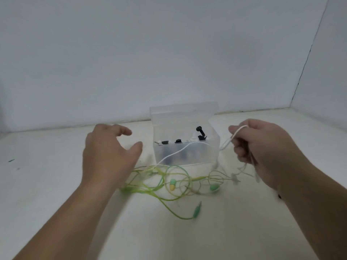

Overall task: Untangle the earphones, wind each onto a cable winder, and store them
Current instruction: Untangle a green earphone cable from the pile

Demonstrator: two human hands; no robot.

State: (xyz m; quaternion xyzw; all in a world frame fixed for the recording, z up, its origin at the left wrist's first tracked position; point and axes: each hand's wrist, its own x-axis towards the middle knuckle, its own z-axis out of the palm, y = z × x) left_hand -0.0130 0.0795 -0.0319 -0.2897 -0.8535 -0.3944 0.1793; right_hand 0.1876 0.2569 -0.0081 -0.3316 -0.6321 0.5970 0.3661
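Right fingers (238, 148) are curled tight around the thin white earphone cable (180, 150), with one loop of it hooked over the index finger. So the right hand (262, 152) has a solid hold, and a few blurry white loops dangle under it. Left fingers (122, 130) are spread and relaxed and hold nothing. The left hand (109, 154) just hovers over the left edge of the tangled green-and-yellow earphone cable (142, 190) lying on the off-white table (47, 175).

From the right hand the white cable runs down across the front of the clear plastic storage box (214, 145), as far as I can tell, and dives into the green mess at its top left. The box sits just behind the tangle with its lid up. There are some small black bits inside, but I can't tell if those are winders or another set.

My take is that this is the untangling stage, and nothing is wound yet. Yanking with the right hand would be a mistake, since it'd only cinch the knot and might drag the box. Better to bring the left hand down flat on the green loops where the white cable enters, pin them, and feed the white one out slowly while following it loop by loop. The yellow-green earbud (172, 184) and the green plug (197, 210) look like snag points, so I'd keep them out of the path.
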